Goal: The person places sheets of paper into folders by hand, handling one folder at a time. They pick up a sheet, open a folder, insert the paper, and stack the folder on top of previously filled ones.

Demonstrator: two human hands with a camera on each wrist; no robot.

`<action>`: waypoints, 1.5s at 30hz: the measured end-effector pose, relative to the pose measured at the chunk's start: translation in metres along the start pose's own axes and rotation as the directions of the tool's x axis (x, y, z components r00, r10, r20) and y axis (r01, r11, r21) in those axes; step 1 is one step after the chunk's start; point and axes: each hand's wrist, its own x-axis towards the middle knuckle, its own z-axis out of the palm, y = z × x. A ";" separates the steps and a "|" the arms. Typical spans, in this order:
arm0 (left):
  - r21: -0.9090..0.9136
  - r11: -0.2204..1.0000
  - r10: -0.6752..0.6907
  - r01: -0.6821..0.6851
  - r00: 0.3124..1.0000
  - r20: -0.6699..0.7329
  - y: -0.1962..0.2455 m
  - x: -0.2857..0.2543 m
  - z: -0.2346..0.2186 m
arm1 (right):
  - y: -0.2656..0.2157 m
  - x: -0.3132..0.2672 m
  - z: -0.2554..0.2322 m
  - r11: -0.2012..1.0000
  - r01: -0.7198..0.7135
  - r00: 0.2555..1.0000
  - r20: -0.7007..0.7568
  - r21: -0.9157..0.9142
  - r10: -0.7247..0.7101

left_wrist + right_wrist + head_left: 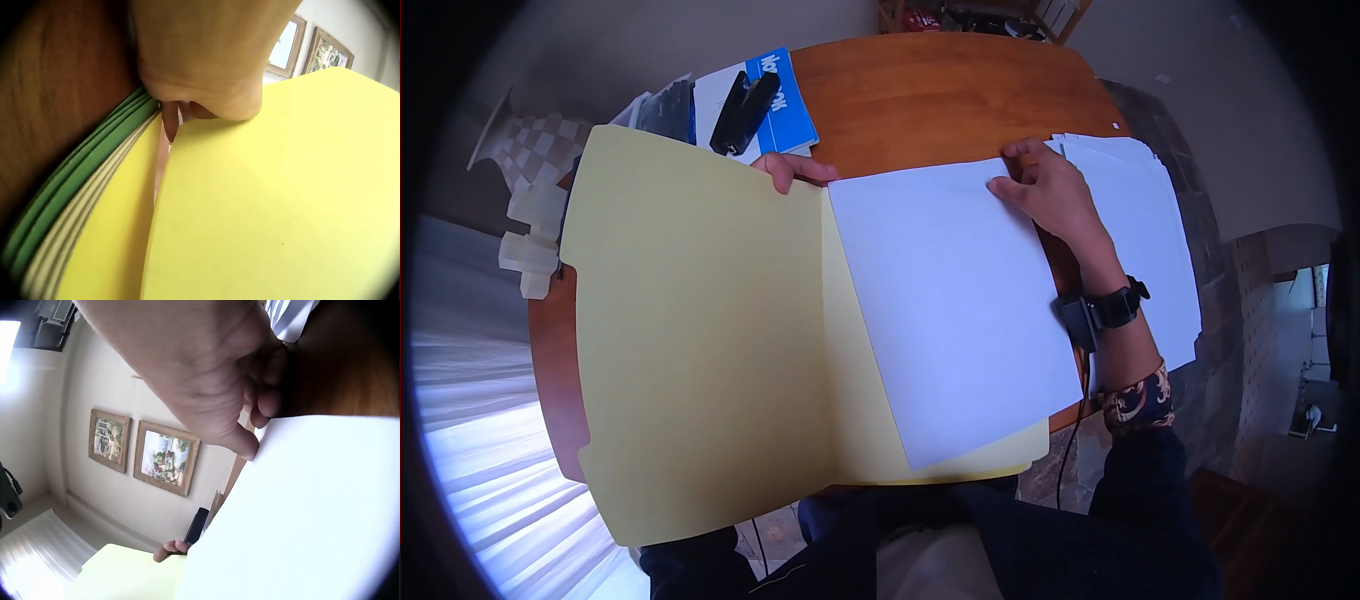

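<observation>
A yellow file folder (700, 330) lies opened, its left cover raised. My left hand (790, 170) grips that cover at the top edge near the crease, its fingers reaching over to the inside. In the left wrist view, more folders with green and cream edges (81, 169) are stacked beneath. A blank white sheet of paper (960, 310) lies slanted over the right half of the folder. My right hand (1050, 195) pinches the sheet near its upper right corner, with the thumb (240, 442) on its face and the other fingers curled at the edge.
A stack of white paper (1145, 240) sits on the right of the wooden table (940, 90), under my right forearm. At the back left, a black stapler (745, 112) rests on a blue and white notebook (795, 120). White block-like pieces (530, 240) stand at the left edge.
</observation>
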 end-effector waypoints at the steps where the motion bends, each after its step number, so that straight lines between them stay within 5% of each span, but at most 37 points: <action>1: 0.040 0.999 0.013 -0.013 1.000 -0.005 0.000 0.000 0.000 | 0.000 0.000 -0.001 1.000 -0.006 1.000 -0.002 -0.003 0.006; 4: 0.242 0.970 -0.037 0.018 0.996 0.077 0.007 0.002 -0.002 | -0.002 -0.003 -0.002 1.000 0.003 1.000 0.003 0.005 -0.003; 13: 0.032 0.999 -0.041 0.035 0.982 0.187 0.009 0.007 0.003 | 0.000 0.000 -0.002 1.000 0.019 0.999 0.027 0.019 -0.019; 17: 0.196 0.977 -0.096 0.081 0.993 0.067 0.010 0.004 0.014 | -0.001 -0.002 -0.004 1.000 0.025 0.999 0.033 -0.013 -0.024; 19: 0.006 0.999 -0.048 0.048 0.994 0.094 0.000 0.008 0.018 | -0.001 -0.003 -0.005 0.999 0.051 0.998 0.032 -0.016 -0.051; 23: 0.007 0.995 -0.099 0.099 0.990 0.105 0.001 0.009 0.015 | -0.001 -0.005 -0.005 0.998 0.068 0.997 0.046 -0.010 -0.068; 29: 0.248 0.943 -0.262 0.220 0.953 0.152 0.013 0.008 -0.003 | 0.002 -0.004 -0.002 0.998 0.068 0.997 0.043 0.003 -0.068; 32: -0.034 0.964 -0.248 0.265 0.935 0.252 0.014 0.010 -0.005 | 0.001 -0.004 -0.002 0.998 0.061 0.997 0.035 -0.003 -0.061; 38: 0.055 0.959 -0.285 0.279 0.932 0.223 0.018 0.006 -0.002 | 0.001 -0.007 -0.003 0.996 0.079 0.997 0.016 0.029 -0.080; 42: 0.125 0.985 -0.138 0.117 0.976 0.169 0.018 0.000 0.005 | 0.015 0.001 0.012 0.976 0.163 0.980 -0.137 0.145 -0.143; 45: 0.180 0.984 -0.004 -0.019 0.992 0.127 0.016 -0.001 0.008 | 0.020 0.004 0.011 0.946 0.163 0.986 -0.068 0.279 -0.150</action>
